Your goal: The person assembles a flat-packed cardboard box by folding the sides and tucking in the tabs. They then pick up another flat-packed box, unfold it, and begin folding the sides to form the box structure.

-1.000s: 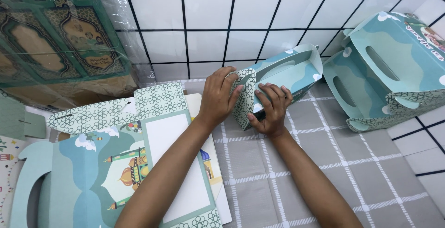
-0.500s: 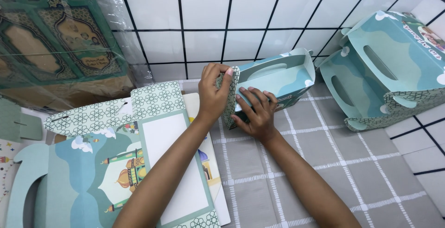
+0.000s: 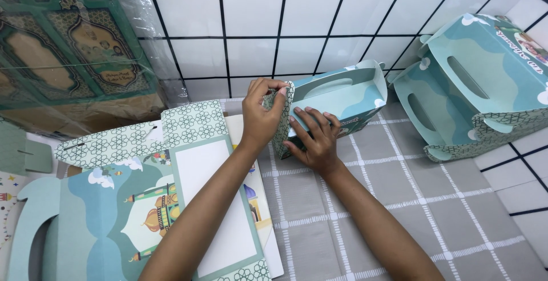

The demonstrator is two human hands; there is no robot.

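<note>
At the far left a stack of flat green and gold patterned cardboard sheets (image 3: 68, 58), wrapped in clear plastic, leans against the white tiled wall (image 3: 251, 24). Below it, a flat, unfolded box blank (image 3: 142, 212) lies on the floor, teal with a lattice-patterned flap, a white panel and a printed domed building; the person's left forearm crosses over it.

Moving right, the left hand (image 3: 260, 115) is curled over the near end of a half-folded teal carry box (image 3: 337, 101), thumb and fingers pinching the lattice-patterned end flap at its top edge. Just beside it, the right hand (image 3: 314, 138) lies flat with fingers spread, pressed against the side of the same box low down, close to the checked grey mat (image 3: 399, 201). The box lies on its side on that mat, close to the wall, its open interior and the handle cut-out facing up and away from the person.

Further right, well apart from the hands, two assembled teal carry boxes (image 3: 474, 87) with slot handles and white cloud shapes lean together in the corner, partly on the mat and partly on the white tiled floor (image 3: 525, 195).
</note>
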